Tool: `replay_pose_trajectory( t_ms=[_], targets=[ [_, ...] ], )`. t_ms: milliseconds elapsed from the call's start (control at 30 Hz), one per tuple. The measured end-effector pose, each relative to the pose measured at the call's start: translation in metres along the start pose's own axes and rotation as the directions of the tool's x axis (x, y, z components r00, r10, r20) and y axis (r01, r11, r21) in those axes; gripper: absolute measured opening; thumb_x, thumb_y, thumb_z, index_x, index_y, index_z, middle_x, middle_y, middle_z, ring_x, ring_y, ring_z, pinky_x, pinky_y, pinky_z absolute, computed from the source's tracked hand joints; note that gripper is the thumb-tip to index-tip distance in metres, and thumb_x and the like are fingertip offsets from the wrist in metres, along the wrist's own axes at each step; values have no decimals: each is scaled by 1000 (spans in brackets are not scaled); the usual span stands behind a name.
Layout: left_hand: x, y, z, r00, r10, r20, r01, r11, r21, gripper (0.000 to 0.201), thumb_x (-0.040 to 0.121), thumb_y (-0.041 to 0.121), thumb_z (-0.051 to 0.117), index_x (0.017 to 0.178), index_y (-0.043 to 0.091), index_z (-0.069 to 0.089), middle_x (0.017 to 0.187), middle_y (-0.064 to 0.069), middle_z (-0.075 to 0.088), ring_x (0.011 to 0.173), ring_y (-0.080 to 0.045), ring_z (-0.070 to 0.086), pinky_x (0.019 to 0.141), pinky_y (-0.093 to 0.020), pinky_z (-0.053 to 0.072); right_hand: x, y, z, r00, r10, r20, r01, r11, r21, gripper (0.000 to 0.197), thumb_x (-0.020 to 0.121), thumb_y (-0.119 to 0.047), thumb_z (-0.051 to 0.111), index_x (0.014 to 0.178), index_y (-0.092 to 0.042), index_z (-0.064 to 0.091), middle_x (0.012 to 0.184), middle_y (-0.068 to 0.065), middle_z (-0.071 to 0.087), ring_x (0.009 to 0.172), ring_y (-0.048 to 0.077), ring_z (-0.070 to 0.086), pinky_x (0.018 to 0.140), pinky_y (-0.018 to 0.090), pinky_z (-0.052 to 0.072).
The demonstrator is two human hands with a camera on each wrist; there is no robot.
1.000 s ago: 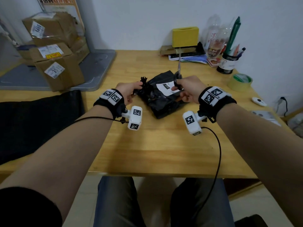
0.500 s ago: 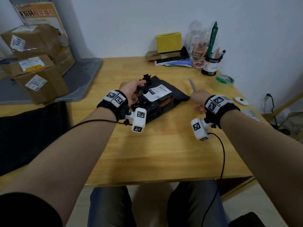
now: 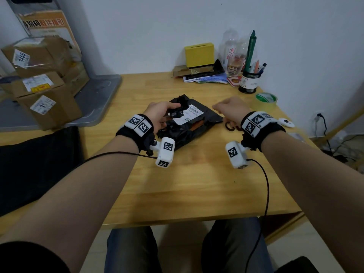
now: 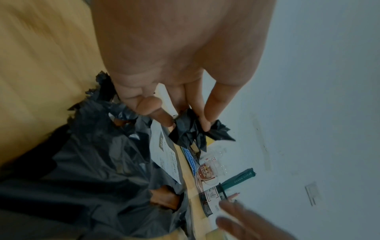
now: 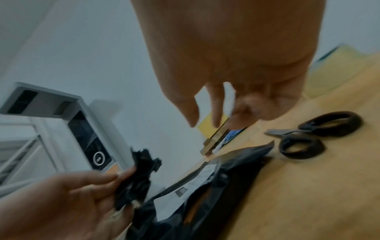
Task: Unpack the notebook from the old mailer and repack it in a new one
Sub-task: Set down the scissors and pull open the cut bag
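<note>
The old black mailer (image 3: 189,133) with its white label (image 3: 194,114) lies mid-table, and its near end is torn open. Brown notebook cover (image 4: 164,200) shows through a tear. My left hand (image 3: 163,113) pinches a crumpled black scrap (image 4: 193,132) of the mailer between thumb and fingers, raised just above the bag. I cannot tell whether the scrap still joins the bag. My right hand (image 3: 226,107) hovers over the mailer's right end, fingers loose and holding nothing. Black-handled scissors (image 5: 308,136) lie on the table right of the mailer.
A yellow box (image 3: 199,54), bottles, a pen cup (image 3: 248,81) and a tape roll (image 3: 266,99) line the back right. Cardboard boxes (image 3: 45,99) stand on a grey tray at left. Black material (image 3: 35,164) lies beside the table's left edge. A small white device (image 3: 286,122) sits far right.
My right hand has laid the scissors on the table at the right and come back over the mailer, holding nothing. My left hand keeps its pinch on the black scrap.
</note>
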State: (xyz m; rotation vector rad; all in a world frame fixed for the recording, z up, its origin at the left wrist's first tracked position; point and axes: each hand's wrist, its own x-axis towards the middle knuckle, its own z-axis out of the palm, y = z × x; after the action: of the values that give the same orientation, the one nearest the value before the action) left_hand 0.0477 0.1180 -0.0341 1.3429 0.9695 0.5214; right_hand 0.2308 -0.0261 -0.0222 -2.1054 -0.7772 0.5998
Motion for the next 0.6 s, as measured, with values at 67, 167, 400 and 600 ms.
replay_pose_trajectory(
  t_ms=[67, 167, 400, 600],
  targets=[
    [-4, 5, 8, 997, 17, 77, -18, 1000, 13, 24, 86, 23, 66, 107, 17, 76, 113, 4, 73, 87, -16, 67, 61, -27, 36, -7, -10, 7, 990, -80, 118, 66, 991, 120, 32, 90, -45, 71, 101, -15, 71, 85, 0, 70, 57, 14, 54, 42, 20, 35],
    [-8, 10, 26, 978, 25, 209, -30, 999, 20, 29, 97, 32, 53, 109, 18, 75, 106, 6, 71, 89, -16, 61, 68, -27, 41, -10, -17, 14, 972, -114, 208, 79, 982, 170, 31, 87, -40, 76, 106, -15, 72, 85, 2, 74, 54, 14, 54, 41, 22, 37],
    [3, 14, 69, 949, -9, 314, 11, 1000, -4, 30, 100, 38, 50, 103, 20, 74, 124, 0, 65, 100, -21, 60, 74, -31, 47, 5, 15, -15, 994, 99, 39, -107, 926, 362, 16, 95, -21, 66, 99, -6, 61, 78, 11, 69, 44, 19, 48, 42, 23, 38],
    [13, 22, 98, 948, -32, 317, 13, 998, 62, 19, 97, 34, 57, 105, 22, 70, 121, 4, 69, 115, -24, 59, 91, -37, 51, 18, 51, -53, 924, 377, -67, -293, 808, 511, 14, 103, -19, 53, 109, -7, 56, 81, 9, 68, 52, 18, 47, 46, 24, 41]
  ],
)
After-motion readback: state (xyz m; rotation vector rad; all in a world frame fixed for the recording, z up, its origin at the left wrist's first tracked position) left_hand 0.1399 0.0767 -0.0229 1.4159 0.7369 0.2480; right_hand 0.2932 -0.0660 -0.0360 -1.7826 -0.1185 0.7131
